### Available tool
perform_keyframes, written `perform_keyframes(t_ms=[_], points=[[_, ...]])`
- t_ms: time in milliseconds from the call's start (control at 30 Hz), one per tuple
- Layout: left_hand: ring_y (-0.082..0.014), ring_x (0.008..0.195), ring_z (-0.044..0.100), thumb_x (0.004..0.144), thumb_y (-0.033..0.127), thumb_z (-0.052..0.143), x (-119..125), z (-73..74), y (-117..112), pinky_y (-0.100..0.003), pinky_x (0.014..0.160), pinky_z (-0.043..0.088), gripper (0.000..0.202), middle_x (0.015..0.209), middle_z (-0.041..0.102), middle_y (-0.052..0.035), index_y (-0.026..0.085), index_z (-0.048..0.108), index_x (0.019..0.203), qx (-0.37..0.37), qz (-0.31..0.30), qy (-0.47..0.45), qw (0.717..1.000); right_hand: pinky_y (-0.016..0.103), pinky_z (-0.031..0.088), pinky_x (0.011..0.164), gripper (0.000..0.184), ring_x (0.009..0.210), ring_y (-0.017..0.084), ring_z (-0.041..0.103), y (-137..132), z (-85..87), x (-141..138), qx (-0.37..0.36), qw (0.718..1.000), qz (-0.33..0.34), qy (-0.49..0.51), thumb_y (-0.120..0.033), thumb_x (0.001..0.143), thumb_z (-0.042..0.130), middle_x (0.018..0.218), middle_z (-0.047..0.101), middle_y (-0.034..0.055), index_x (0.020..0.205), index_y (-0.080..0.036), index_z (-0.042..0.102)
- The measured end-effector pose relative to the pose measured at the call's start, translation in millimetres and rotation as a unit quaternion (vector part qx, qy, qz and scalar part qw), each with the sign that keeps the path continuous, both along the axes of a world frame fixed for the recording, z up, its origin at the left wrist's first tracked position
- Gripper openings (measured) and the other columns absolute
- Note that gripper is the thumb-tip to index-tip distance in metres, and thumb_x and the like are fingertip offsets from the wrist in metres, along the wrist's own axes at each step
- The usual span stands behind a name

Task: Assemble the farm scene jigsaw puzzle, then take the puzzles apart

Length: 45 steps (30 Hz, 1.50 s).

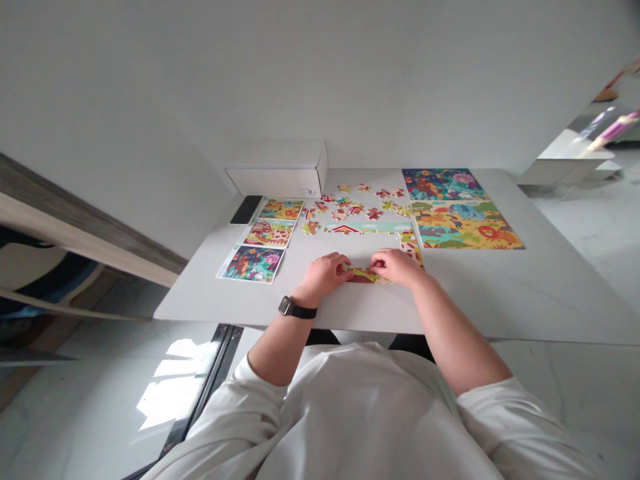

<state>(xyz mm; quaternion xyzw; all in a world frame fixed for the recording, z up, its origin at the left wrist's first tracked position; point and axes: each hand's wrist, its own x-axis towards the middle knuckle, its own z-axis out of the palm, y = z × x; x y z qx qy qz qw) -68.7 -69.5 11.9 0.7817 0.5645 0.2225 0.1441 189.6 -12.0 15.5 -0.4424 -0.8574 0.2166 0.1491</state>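
A partly joined jigsaw puzzle lies before me, with a top strip (370, 228) showing a red roof and sky, a right side (411, 248) and a bottom row (367, 275) in yellow and green. My left hand (325, 273), with a black watch (286, 306) on its wrist, has its fingers curled and closed at the row's left end. My right hand (395, 265) pinches down on the same row from the right. Fingers partly hide the pieces under both hands. Several loose puzzle pieces (340, 215) are scattered beyond the top strip.
A sheet of three small pictures (269, 233) lies at left beside a black phone (246, 210). A white box (277, 179) stands against the wall. Two finished-looking picture panels, a dark one (443, 185) and a yellow one (465, 225), lie at right on the white table (520, 287).
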Motion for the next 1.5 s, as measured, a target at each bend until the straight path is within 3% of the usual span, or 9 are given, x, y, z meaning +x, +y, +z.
perform_keyframes(t_ms=[167,367,733,833,933,1133,1233,1367,1500], points=[[-0.0190,0.087,0.068,0.094,0.025,0.076,2,-1.1,1,-0.030,0.079,0.050,0.010,0.098,0.073,-0.0042,0.024,0.081,0.103,0.029,-0.070,-0.020,0.997,0.028,0.038,0.071,0.009,0.081,0.018,0.062,0,-1.2,0,0.009,1.000,-0.003,-0.008,-0.015,0.089,0.077,0.092,0.075,0.0029,0.089,-0.023,0.080],[-0.0215,0.103,0.070,0.096,0.022,0.076,9,-4.2,2,-0.035,0.097,0.055,0.019,0.114,0.075,-0.0054,0.029,0.085,0.110,0.027,-0.140,-0.037,0.989,0.028,0.039,0.072,0.014,0.082,0.018,0.063,-2,0.1,0,0.011,1.000,-0.004,-0.004,-0.011,0.088,0.074,0.094,0.077,0.0028,0.090,-0.024,0.080],[-0.0203,0.102,0.073,0.097,0.021,0.074,8,-6.2,5,-0.035,0.099,0.057,0.019,0.113,0.077,-0.0041,0.030,0.086,0.108,0.000,-0.157,-0.071,0.985,0.027,0.041,0.070,0.014,0.080,0.018,0.066,-6,2.5,-2,-0.022,0.999,0.028,-0.007,-0.016,0.084,0.080,0.091,0.079,0.0004,0.093,-0.027,0.082],[-0.0160,0.088,0.072,0.099,0.024,0.070,-4,3.5,8,-0.029,0.084,0.059,0.018,0.111,0.077,-0.0054,0.025,0.084,0.111,0.004,-0.113,-0.146,0.983,0.027,0.042,0.069,0.009,0.076,0.017,0.066,-5,2.8,-1,-0.018,1.000,0.021,0.006,-0.020,0.087,0.081,0.088,0.078,0.0004,0.093,-0.026,0.083],[-0.0140,0.081,0.069,0.101,0.031,0.068,-31,23.7,19,-0.026,0.075,0.056,0.019,0.107,0.077,-0.0056,0.023,0.082,0.110,0.068,-0.004,-0.199,0.978,0.027,0.043,0.071,0.006,0.076,0.017,0.066,-4,2.5,-1,-0.010,0.999,0.030,0.016,-0.021,0.088,0.081,0.087,0.078,0.0006,0.091,-0.025,0.082],[-0.0137,0.077,0.064,0.096,0.029,0.070,-89,57.6,70,-0.025,0.073,0.053,0.021,0.102,0.079,-0.0046,0.020,0.078,0.113,0.114,0.169,-0.216,0.955,0.028,0.044,0.072,0.008,0.077,0.017,0.066,-7,4.7,-2,0.014,0.997,0.056,0.048,-0.018,0.091,0.075,0.087,0.076,0.0011,0.089,-0.025,0.079],[-0.0142,0.076,0.062,0.096,0.028,0.069,-95,50.2,94,-0.025,0.072,0.051,0.022,0.098,0.078,-0.0045,0.020,0.077,0.115,0.133,0.212,-0.230,0.940,0.028,0.045,0.073,0.010,0.074,0.016,0.064,-7,6.9,-1,0.045,0.994,0.023,0.094,-0.022,0.097,0.069,0.090,0.075,0.0020,0.092,-0.025,0.078],[-0.0127,0.069,0.059,0.103,0.030,0.057,-80,18.2,106,-0.024,0.067,0.047,0.024,0.094,0.075,-0.0042,0.018,0.075,0.113,0.140,0.270,-0.259,0.917,0.029,0.047,0.075,0.012,0.076,0.017,0.064,-2,4.5,3,0.075,0.990,-0.020,0.115,-0.022,0.098,0.065,0.093,0.076,0.0034,0.096,-0.024,0.076],[-0.0128,0.069,0.060,0.096,0.027,0.065,-67,-5.1,104,-0.025,0.071,0.050,0.021,0.093,0.074,-0.0030,0.020,0.077,0.111,0.087,0.187,-0.198,0.958,0.031,0.049,0.078,0.015,0.084,0.019,0.067,1,2.2,4,0.073,0.991,-0.042,0.105,-0.020,0.099,0.061,0.098,0.076,0.0050,0.099,-0.024,0.075]])
